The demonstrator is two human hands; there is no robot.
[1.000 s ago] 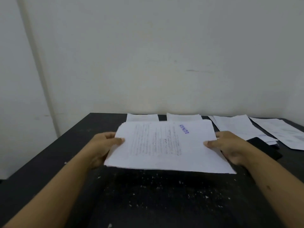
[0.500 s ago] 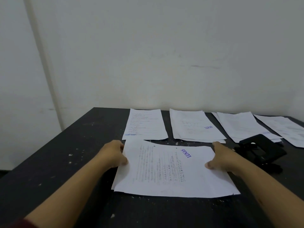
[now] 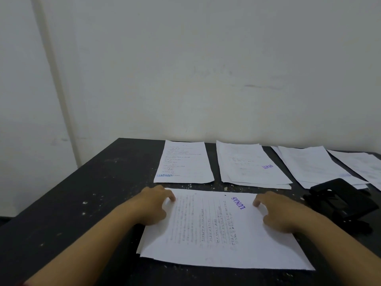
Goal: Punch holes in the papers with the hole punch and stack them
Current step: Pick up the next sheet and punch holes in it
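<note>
A thin stack of printed papers point(image 3: 218, 234) with a purple stamp lies flat on the black table point(image 3: 82, 203) in front of me. My left hand point(image 3: 153, 205) rests on its left edge, fingers lying on the sheet. My right hand point(image 3: 280, 213) rests on its right side, fingers relaxed on the paper. The black hole punch point(image 3: 340, 201) stands just right of my right hand, apart from it.
Several separate paper piles lie in a row along the wall: one with a blue stamp point(image 3: 183, 162), one with a purple stamp point(image 3: 249, 164), and two more at the far right point(image 3: 313, 166). White paper bits dot the table. The wall is close behind.
The stack was held up in both hands a second ago; it now lies flat on the table. Both hands have moved from gripping its edges to resting on top.
</note>
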